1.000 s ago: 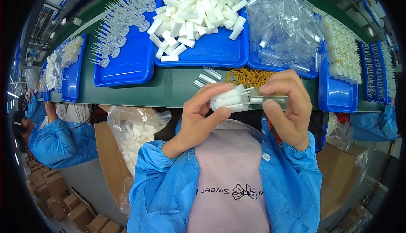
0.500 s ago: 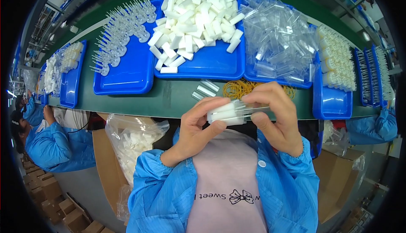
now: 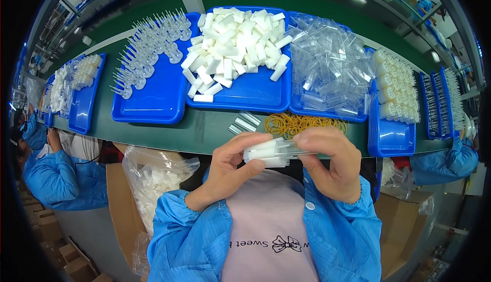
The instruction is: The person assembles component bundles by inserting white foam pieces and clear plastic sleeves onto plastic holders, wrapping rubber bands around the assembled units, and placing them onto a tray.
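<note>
My left hand (image 3: 231,165) grips a small bundle of white plastic sticks (image 3: 262,153) from its left end. My right hand (image 3: 331,163) holds the bundle's right end, where a clear plastic tube (image 3: 293,149) lies against the white pieces. Both hands are up in front of my chest, just near the green table's front edge (image 3: 169,140). A pile of yellow rubber bands (image 3: 299,124) and a few clear tubes (image 3: 244,123) lie on the table right behind my hands.
Blue trays line the table: clear pronged parts (image 3: 148,52), white sticks (image 3: 236,39), clear tubes (image 3: 330,67), cream capped pieces (image 3: 396,90). A bag of white parts in a cardboard box (image 3: 153,179) sits at my left. People in blue coats sit on both sides.
My hands with the bundle have dropped slightly toward my chest, and the fingers have shifted along the bundle. The trays have not moved.
</note>
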`<action>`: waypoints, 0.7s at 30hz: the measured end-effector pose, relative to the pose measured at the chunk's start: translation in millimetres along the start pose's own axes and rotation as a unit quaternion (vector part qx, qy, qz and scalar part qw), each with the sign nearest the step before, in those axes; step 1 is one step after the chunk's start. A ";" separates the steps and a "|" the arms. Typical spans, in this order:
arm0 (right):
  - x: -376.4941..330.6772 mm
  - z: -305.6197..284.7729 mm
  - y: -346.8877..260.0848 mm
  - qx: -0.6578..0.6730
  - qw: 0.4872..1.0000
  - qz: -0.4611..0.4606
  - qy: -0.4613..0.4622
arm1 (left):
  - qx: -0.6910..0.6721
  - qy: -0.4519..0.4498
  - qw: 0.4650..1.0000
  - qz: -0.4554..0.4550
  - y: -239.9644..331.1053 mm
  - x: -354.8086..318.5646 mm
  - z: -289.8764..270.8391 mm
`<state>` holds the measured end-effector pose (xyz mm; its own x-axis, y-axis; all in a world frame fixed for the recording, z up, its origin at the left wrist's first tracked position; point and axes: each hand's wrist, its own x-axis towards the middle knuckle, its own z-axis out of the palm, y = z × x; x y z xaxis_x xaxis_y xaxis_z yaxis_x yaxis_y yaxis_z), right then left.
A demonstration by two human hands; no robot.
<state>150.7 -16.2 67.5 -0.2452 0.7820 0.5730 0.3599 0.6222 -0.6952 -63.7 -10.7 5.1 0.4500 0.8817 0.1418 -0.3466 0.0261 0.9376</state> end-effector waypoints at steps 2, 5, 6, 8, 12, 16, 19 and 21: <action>3.1 -0.4 -2.7 -0.042 0.998 -0.034 -0.023 | -0.007 -0.008 1.000 -0.011 1.2 0.3 -0.3; 6.9 -4.0 -1.9 -0.039 0.997 -0.057 -0.040 | -0.056 -0.007 0.998 -0.042 5.6 2.6 1.0; 7.5 -4.2 -0.4 -0.037 0.997 -0.057 -0.041 | -0.055 -0.006 0.998 -0.043 6.4 1.9 0.4; 7.8 -4.2 2.2 -0.054 0.991 -0.105 -0.063 | -0.063 -0.009 0.996 -0.056 8.0 1.0 -1.1; 7.4 -0.5 -0.6 -0.080 0.988 -0.121 -0.061 | -0.084 -0.006 0.993 -0.083 10.6 0.6 -3.9; 4.0 0.4 2.1 -0.075 0.984 -0.157 -0.048 | -0.014 -0.017 0.999 -0.040 10.4 -1.0 -6.0; 2.8 -1.6 2.2 -0.069 0.982 -0.170 -0.047 | 0.011 -0.019 0.999 -0.025 14.1 -2.3 -2.5; 1.9 -3.6 1.6 -0.062 0.981 -0.175 -0.048 | 0.013 -0.020 0.999 -0.024 13.8 -2.3 -1.8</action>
<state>154.1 -13.8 69.1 -0.4543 0.5241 0.7204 0.3435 0.8492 -0.4011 -71.0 -11.5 17.1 0.4989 0.8598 0.1086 -0.3020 0.0550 0.9517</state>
